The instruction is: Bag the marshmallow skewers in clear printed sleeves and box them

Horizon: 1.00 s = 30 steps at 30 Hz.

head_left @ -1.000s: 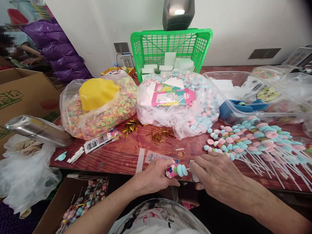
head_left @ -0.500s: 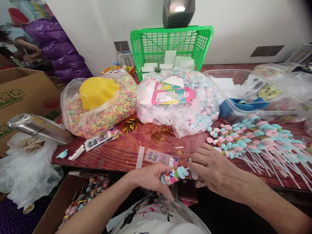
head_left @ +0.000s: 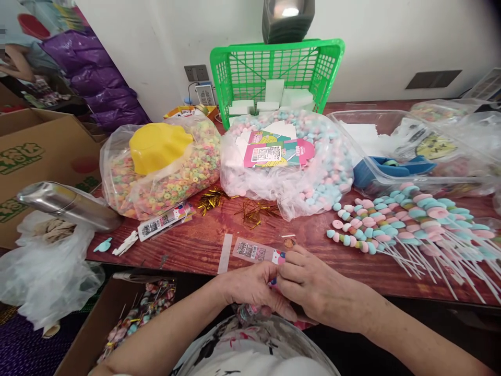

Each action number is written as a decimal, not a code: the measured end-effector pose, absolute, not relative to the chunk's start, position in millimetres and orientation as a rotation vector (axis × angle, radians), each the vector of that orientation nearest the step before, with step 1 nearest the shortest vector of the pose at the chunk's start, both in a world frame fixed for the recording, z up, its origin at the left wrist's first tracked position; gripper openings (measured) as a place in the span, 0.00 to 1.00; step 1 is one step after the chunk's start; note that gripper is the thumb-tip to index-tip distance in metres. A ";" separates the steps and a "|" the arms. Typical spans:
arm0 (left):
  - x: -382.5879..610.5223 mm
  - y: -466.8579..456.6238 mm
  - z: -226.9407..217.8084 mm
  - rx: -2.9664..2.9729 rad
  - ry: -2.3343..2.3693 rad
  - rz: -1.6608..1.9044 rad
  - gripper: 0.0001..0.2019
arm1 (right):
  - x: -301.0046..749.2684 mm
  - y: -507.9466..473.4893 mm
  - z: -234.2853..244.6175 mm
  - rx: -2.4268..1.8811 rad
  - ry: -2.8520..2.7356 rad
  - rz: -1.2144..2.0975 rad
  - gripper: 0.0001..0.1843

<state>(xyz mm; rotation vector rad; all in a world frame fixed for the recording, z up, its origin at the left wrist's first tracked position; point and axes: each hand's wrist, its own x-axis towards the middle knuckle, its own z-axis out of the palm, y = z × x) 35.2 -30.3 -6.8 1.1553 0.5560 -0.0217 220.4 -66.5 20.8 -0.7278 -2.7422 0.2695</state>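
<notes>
My left hand (head_left: 256, 284) is closed around a candy skewer (head_left: 249, 312) in a clear printed wrapper. Its lower end pokes out below my palm, and a bit of the print shows between my hands. Against the left fingers, my right hand (head_left: 313, 284) has its fingers curled and pinched at the upper end of the same skewer; the fingertips and stick are hidden. Just beyond my hands, a flat printed wrapper (head_left: 254, 251) lies on the table. To the right is a pile of pink and blue candy skewers (head_left: 410, 219) with white sticks.
Gold twist ties (head_left: 254, 213) lie mid-table. Behind them stand a bag of ring candies (head_left: 176, 177), a bag of pink and blue candies (head_left: 329, 172) and a green basket (head_left: 277, 47). A steel flask (head_left: 70, 206) leans at left, above a box of wrapped skewers (head_left: 136, 318).
My right hand has moved left from the stick end to meet my left hand, covering the skewer's upper candies. One skewer at the pile's left edge, formerly behind my hand, now shows.
</notes>
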 end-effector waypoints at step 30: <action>43.6 -38.9 -6.7 0.925 0.879 1.069 0.16 | 150.2 -86.4 -31.3 -1.098 -1.562 0.828 0.06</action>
